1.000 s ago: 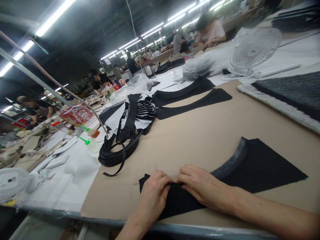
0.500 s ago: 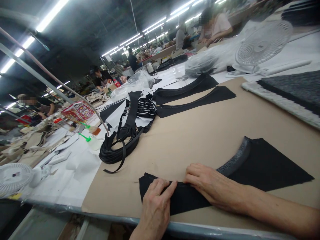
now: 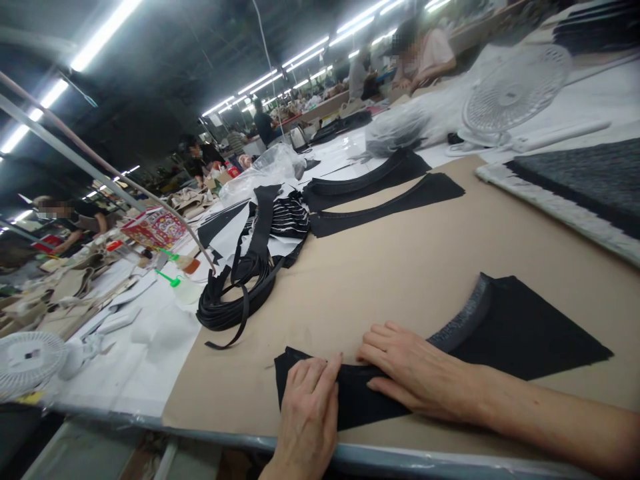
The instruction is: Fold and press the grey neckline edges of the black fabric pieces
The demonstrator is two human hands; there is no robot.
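Note:
A curved black fabric piece [image 3: 525, 327] lies on the tan board [image 3: 360, 280], with a narrow shiny strip [image 3: 465, 319] along its inward-curving upper edge. My left hand [image 3: 309, 403] rests on the piece's left end, fingers laid over it and index finger stretched toward the upper edge. To its right, my right hand [image 3: 407, 367] lies across the same edge with fingers extended and thumb apart on the cloth. Black material shows between the two hands. Part of the strip is hidden under my right hand.
Two similar black pieces [image 3: 387, 203] lie farther back. Coiled black strips [image 3: 237, 293] and green-tipped bottles [image 3: 183, 288] are on the left. A white fan [image 3: 517, 90] and a stack of grey fabric [image 3: 585, 180] stand at the right. Other people sit in the background.
My right hand has shifted slightly left along the edge, and its thumb now shows apart from the fingers. My left hand stays on the left end. The view has shifted a little.

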